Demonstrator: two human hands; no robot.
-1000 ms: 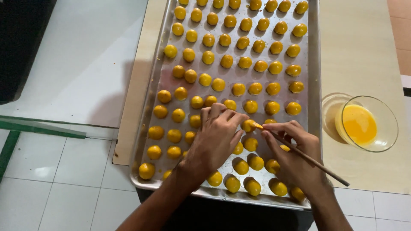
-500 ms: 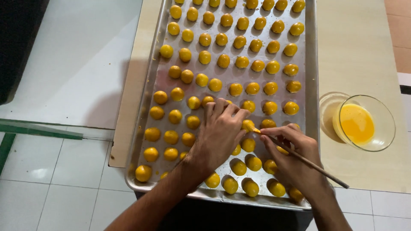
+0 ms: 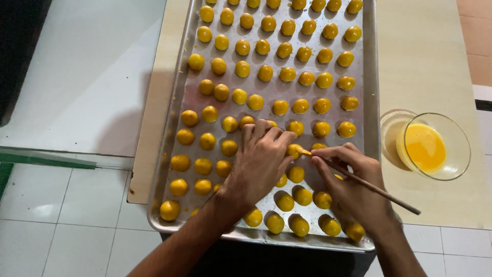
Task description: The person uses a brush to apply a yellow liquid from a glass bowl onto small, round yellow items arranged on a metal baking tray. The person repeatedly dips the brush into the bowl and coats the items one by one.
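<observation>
Since half a second ago: both hands sit in nearly the same spot over the near end of the tray; the view has crept slightly left and down, so the tray's left rim shows more fully. Brush tip remains on the same ball.

Left hand (image 3: 261, 161): fingers curled down, fingertips pinching and steadying one small round glossy yellow dough ball (image 3: 293, 150). That ball sits on the tray in the near third, slightly right of centre, between the two hands.

Right hand (image 3: 353, 187): closed in a pencil grip around a thin wooden-handled brush (image 3: 369, 187); its yellow-wet tip touches the held ball, the handle end pointing out right over the table.

Counts: one long rectangular silver metal baking tray (image 3: 370, 128); roughly seventy yellow balls in loose rows on it, some hidden under the hands, so the exact count cannot be told. One clear glass bowl (image 3: 457, 134) holding yellow-orange liquid, just right of the tray on a pale wooden table (image 3: 425, 56). One brush. White tiled floor (image 3: 77, 225) lies to the left.
</observation>
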